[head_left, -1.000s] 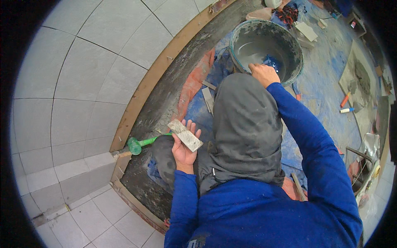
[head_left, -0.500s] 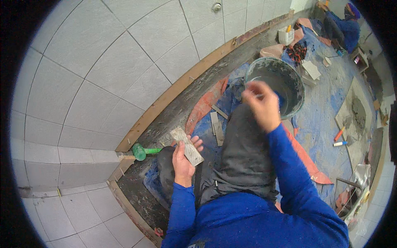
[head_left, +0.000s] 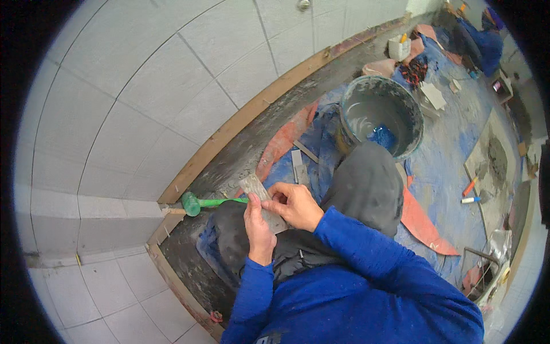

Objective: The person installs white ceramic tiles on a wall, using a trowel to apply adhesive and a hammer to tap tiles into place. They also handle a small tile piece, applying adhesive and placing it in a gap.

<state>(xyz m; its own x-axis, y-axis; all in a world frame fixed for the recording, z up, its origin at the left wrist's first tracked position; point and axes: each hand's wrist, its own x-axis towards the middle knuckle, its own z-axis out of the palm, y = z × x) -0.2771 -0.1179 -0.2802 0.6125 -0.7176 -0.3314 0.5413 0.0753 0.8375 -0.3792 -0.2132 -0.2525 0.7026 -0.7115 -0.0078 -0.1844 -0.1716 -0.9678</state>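
Above my lap, my left hand (head_left: 260, 234) grips a narrow strip of tile (head_left: 251, 184), thumb on its upper face. That face looks rough and streaked. The strip lies at a slant, its far end toward the wall. My right hand (head_left: 298, 207) meets it from the right, fingertips pinched together against its face. Whether a small thing sits between those fingertips I cannot make out. Just left of the strip's far end lies a green mallet (head_left: 192, 203), its bright green handle running toward my left knee.
A bucket (head_left: 349, 109) with grey wet mix stands beyond my right knee. Tile offcuts (head_left: 300, 167) lie on the blue sheet (head_left: 444, 183). A wooden batten (head_left: 229, 129) runs along the tiled wall (head_left: 160, 86). A mortar-smeared board (head_left: 484, 155) lies right. Another person (head_left: 484, 43) is far right.
My right hand has come down from beside the bucket to the strip of tile. My left hand keeps its hold. My right knee has shifted right, toward the bucket.
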